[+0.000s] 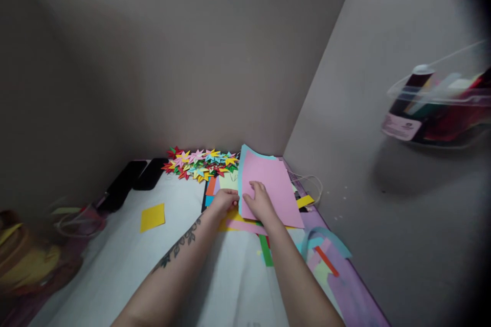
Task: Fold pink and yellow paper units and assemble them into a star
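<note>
A pink sheet [274, 184] lies over a light blue sheet [241, 176], whose left and top edges show. My left hand [227, 199] pinches the left edge of the blue sheet. On the pink sheet rests my right hand [260, 200], thumb and fingers apart. Beneath are more papers, among them a yellow-green sheet [229, 181] and a pink and yellow layer [245, 224] at the near side. Left of these, a yellow square [152, 217] lies by itself on the white table cover [126, 265].
Folded paper stars [199, 162] are piled at the back. Two dark flat objects [149, 174] lie back left. Paper strips [326, 260] are scattered at right. A plastic container [445, 112] hangs on the right wall. A blurred basket [30, 260] stands at far left.
</note>
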`<act>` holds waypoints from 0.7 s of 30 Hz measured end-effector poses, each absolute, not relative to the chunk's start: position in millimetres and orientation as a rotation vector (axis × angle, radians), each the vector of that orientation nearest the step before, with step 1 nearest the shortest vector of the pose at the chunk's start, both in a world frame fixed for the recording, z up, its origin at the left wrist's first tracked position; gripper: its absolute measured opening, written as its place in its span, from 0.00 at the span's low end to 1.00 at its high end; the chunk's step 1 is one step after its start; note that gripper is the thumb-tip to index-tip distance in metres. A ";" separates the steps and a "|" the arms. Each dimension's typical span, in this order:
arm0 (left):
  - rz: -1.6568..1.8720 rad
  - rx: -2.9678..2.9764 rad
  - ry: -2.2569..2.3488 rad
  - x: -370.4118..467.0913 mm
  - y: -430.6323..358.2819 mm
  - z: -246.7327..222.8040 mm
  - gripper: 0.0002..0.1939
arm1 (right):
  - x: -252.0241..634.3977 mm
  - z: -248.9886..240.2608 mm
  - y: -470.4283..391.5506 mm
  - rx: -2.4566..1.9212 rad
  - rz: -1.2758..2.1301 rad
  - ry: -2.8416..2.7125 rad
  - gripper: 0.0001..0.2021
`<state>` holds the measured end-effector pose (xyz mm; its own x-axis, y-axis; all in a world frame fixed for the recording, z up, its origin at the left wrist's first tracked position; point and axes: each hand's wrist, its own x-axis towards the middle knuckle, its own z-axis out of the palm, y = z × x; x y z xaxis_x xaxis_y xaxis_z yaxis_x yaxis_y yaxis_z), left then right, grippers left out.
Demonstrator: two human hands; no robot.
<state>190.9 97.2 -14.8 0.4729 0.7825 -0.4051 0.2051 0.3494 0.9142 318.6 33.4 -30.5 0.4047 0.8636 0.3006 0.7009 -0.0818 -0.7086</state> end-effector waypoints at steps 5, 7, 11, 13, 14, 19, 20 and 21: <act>0.489 1.106 1.031 191.8 100.3 -15.0 0.04 | 320.2 -33.0 33.1 -1.819 0.246 -1.311 0.20; 0.510 1.093 1.020 191.1 102.1 -15.1 0.07 | 321.1 -33.4 32.9 -1.816 0.243 -1.308 0.20; 0.548 1.088 1.002 189.0 104.3 -18.5 0.11 | 320.0 -32.2 32.8 -1.814 0.248 -1.314 0.20; 0.559 1.096 0.993 188.6 104.6 -21.1 0.13 | 317.2 -30.6 32.7 -1.816 0.259 -1.322 0.21; 0.562 1.102 0.989 188.7 104.5 -22.0 0.13 | 315.3 -29.7 32.6 -1.815 0.271 -1.328 0.21; 0.546 1.148 0.995 191.4 102.9 -19.0 0.16 | 306.3 -27.2 31.5 -1.776 0.381 -1.336 0.27; 0.539 1.161 0.998 192.1 102.6 -17.1 0.16 | 305.1 -27.3 31.5 -1.774 0.389 -1.329 0.27; 0.533 1.173 1.000 192.8 102.3 -15.3 0.16 | 304.1 -27.6 31.6 -1.774 0.389 -1.322 0.27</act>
